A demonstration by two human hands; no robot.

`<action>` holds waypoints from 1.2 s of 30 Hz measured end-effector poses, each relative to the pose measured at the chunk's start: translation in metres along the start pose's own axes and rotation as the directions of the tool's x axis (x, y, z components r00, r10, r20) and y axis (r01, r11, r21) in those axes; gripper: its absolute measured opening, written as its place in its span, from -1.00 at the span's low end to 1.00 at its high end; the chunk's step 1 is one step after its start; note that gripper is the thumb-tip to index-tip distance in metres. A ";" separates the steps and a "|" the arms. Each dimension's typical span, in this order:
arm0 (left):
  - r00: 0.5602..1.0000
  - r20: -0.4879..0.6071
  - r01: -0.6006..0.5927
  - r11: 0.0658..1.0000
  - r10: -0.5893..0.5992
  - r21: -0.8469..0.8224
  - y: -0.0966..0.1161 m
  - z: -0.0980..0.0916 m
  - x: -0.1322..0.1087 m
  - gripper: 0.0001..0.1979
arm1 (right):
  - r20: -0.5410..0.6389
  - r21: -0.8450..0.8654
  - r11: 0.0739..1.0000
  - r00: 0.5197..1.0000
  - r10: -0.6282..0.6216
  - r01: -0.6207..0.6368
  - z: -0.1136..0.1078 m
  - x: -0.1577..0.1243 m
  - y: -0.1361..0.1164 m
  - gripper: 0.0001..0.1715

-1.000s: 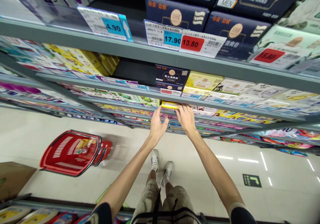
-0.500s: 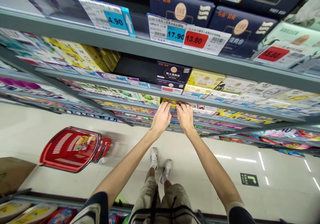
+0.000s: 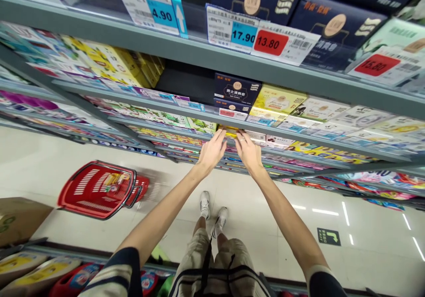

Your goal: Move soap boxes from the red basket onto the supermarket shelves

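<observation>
Supermarket shelving of grey metal fills the upper half of the view in stacked tiers crowded with coloured cartons, above a pale glossy tiled floor. At the centre, the left hand and the right hand reach up side by side to the front lip of one tier. Both sets of fingers are stretched out and close together, and the tips lie on a small flat yellow cardboard box at the shelf edge. The left hand is at its 7 o'clock and the right at its 5 o'clock. Whether either hand actually pinches the box cannot be told, as the fingertips cover it.

At 12 o'clock from the yellow box, one tier up, stands a dark navy carton with a round gold emblem. Higher still hang a blue 17.90 price tag and, at its 3 o'clock, a red 13.80 price tag.

A red plastic shopping basket sits on the floor at 8 o'clock from the hands, well apart. A green arrow floor sticker lies at 4 o'clock.
</observation>
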State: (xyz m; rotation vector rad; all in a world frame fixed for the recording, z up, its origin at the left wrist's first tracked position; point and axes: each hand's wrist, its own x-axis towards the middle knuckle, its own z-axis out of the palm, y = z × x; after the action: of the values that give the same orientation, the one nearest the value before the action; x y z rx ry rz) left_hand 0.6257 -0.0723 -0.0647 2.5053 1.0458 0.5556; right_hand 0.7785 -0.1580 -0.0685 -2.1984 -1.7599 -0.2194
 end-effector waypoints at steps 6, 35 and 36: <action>0.986 0.141 0.045 0.966 -0.083 0.254 0.007 -0.005 0.018 -0.57 | 0.186 -0.162 0.986 0.979 0.081 -0.050 -0.004 0.019 -0.015 -0.47; 0.991 -0.120 0.057 0.998 -0.060 -0.029 -0.027 -0.004 -0.023 -0.63 | 0.109 0.029 0.997 0.992 0.063 -0.067 -0.001 -0.010 0.004 -0.54; 0.991 -0.111 0.068 0.997 -0.071 -0.027 -0.031 -0.002 -0.022 -0.64 | 0.144 0.016 0.997 0.987 0.076 -0.079 0.001 -0.010 0.005 -0.56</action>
State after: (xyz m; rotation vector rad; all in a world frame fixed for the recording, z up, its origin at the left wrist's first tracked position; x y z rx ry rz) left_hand 0.5920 -0.0674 -0.0825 2.4316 1.1560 0.6895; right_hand 0.7810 -0.1676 -0.0737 -2.3139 -1.7353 -0.0249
